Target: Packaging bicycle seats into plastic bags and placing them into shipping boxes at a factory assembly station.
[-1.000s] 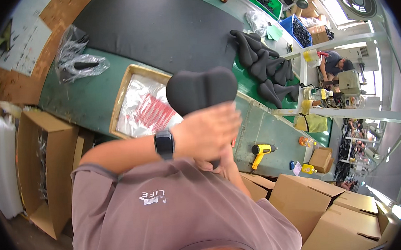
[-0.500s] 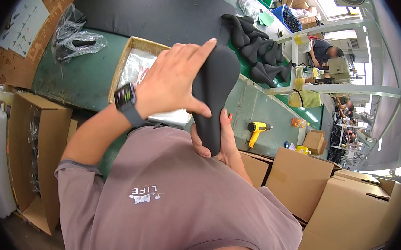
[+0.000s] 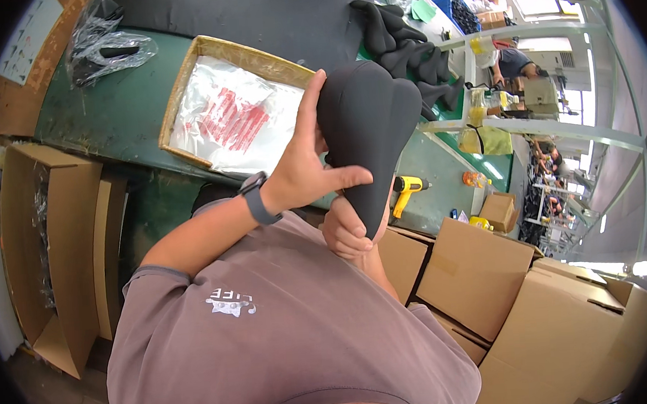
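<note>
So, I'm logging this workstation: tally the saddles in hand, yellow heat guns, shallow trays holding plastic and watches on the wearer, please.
Held black saddle: 1
Yellow heat gun: 1
Shallow tray: 1
Watch: 1
Total: 4

Mauve-brown short-sleeved shirt [image 3: 296,346], white chest print [image 3: 229,304], dark-strapped wristwatch [image 3: 259,199]

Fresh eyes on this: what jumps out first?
The black saddle at centre, its narrow end in the right hand, the left hand spread along its left side. Then the tray to its left on the green bench, holding white plastic with red print. Right of the saddle, the yellow heat gun.
</note>
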The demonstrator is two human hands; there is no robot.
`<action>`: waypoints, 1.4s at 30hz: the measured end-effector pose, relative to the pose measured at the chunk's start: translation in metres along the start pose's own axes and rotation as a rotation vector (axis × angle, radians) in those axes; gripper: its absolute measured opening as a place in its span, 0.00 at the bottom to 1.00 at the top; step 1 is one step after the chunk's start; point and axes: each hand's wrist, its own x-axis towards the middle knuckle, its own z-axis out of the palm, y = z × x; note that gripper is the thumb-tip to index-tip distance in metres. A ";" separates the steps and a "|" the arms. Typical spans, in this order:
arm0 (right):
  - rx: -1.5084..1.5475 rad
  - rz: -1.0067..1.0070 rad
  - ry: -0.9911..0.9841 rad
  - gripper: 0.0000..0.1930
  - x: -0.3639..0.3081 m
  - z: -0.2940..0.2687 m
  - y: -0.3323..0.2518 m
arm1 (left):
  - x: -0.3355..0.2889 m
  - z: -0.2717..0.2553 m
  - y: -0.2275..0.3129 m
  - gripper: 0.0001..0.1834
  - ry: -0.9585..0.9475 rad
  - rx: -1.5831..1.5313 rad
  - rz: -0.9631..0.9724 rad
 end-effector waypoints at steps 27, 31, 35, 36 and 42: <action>-1.568 -0.707 1.266 0.27 -0.112 -0.026 -0.023 | -0.071 -0.228 -0.303 0.17 -0.275 1.502 -0.550; -1.244 -0.320 1.398 0.21 -0.183 -0.083 -0.032 | -0.075 -0.219 -0.290 0.17 -0.242 1.477 -0.530; -1.120 -0.416 1.458 0.21 -0.167 -0.134 -0.020 | -0.077 -0.194 -0.277 0.17 -0.397 1.453 -0.291; -1.118 -0.405 1.453 0.21 -0.159 -0.141 -0.021 | -0.084 -0.198 -0.282 0.16 -0.478 1.523 -0.466; -1.344 -0.460 1.270 0.22 -0.117 -0.165 -0.041 | -0.060 -0.219 -0.278 0.15 -0.366 1.389 -0.562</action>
